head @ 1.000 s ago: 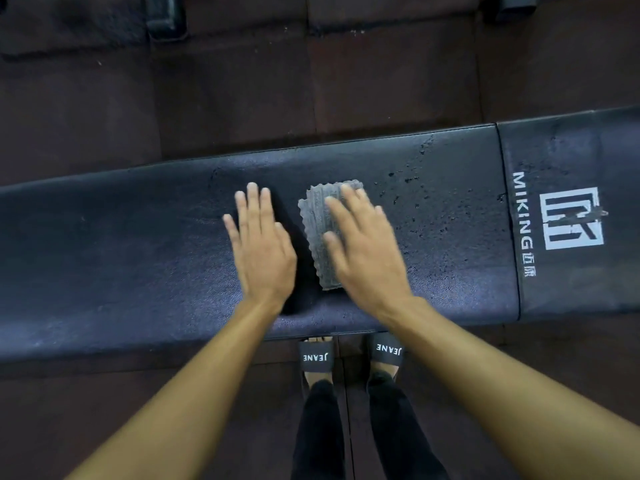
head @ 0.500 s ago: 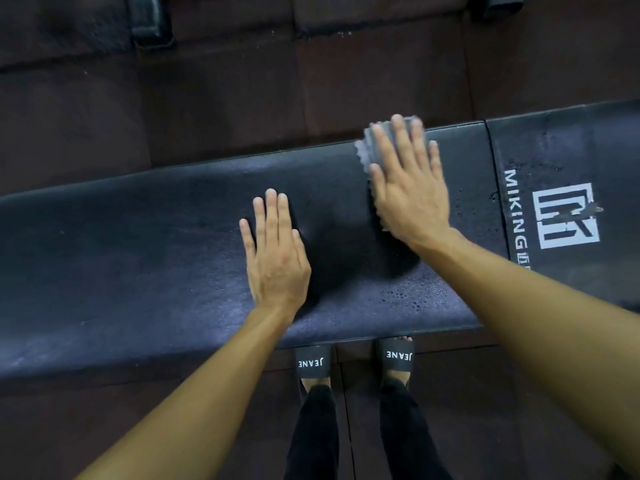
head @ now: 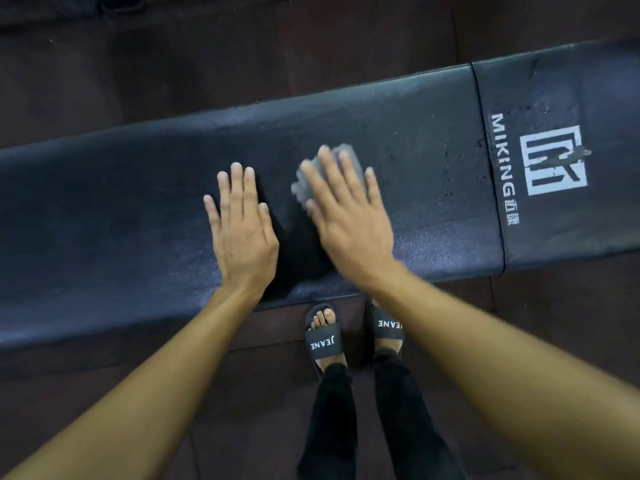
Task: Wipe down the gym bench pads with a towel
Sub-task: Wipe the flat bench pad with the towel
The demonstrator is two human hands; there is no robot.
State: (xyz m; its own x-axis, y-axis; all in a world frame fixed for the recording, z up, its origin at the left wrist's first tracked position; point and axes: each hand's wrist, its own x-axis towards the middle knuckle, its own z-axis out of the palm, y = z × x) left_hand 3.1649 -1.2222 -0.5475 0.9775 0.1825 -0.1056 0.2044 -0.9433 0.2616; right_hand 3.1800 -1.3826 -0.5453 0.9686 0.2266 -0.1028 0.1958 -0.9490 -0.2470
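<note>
- Towel (head: 299,188), small and grey, lies flat on the long black bench pad (head: 104,209), pinned under the fingers of the person's right hand (head: 349,230). Only its far edge and its left edge show, past the fingertips and beside the index finger and thumb.
- Right hand is spread flat, fingers straight and slightly fanned, pressing down on the cloth rather than curling round it. Hand and towel are both blurred.
- Towel sits about midway across the pad's width. The palm lies behind it, nearer the pad's front edge.
- Left hand (head: 242,233) rests palm down on the bare pad just beside the right, fingers straight and close together, holding nothing. A narrow strip of dark vinyl separates the two hands, and the left does not touch the cloth.
- Right of the towel, the pad's surface is speckled with small dark flecks. Further right, across a seam, a shorter second pad (head: 571,230) carries a white logo (head: 554,161) and the lettering MIKING.
- Below the bench's near edge, the person's feet stand on dark rubber flooring (head: 173,64) in black slide sandals (head: 323,341) marked JEANE, worn with black trousers (head: 332,410).
</note>
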